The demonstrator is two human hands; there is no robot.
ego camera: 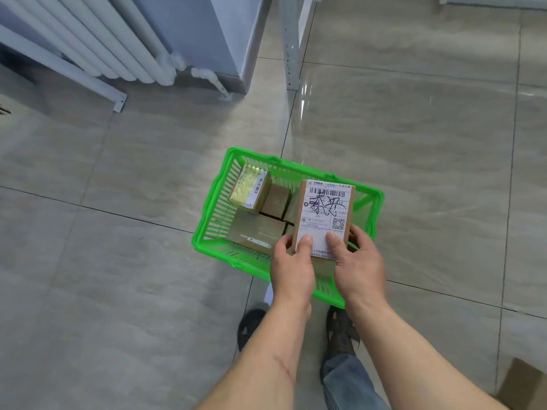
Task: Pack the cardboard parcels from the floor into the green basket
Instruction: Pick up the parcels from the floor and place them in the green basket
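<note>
A green basket stands on the tiled floor just ahead of my feet. Inside it lie several cardboard parcels: one with a shiny yellow label at the far left, a plain one beside it, and a flat taped one nearer me. Over the basket's right half I hold a cardboard parcel with a white shipping label. My left hand grips its near left corner and my right hand its near right corner, thumbs on top.
Another cardboard parcel lies on the floor at the bottom right. A white radiator and a grey cabinet stand at the back left, with a metal shelf leg behind the basket. My shoes are right behind the basket.
</note>
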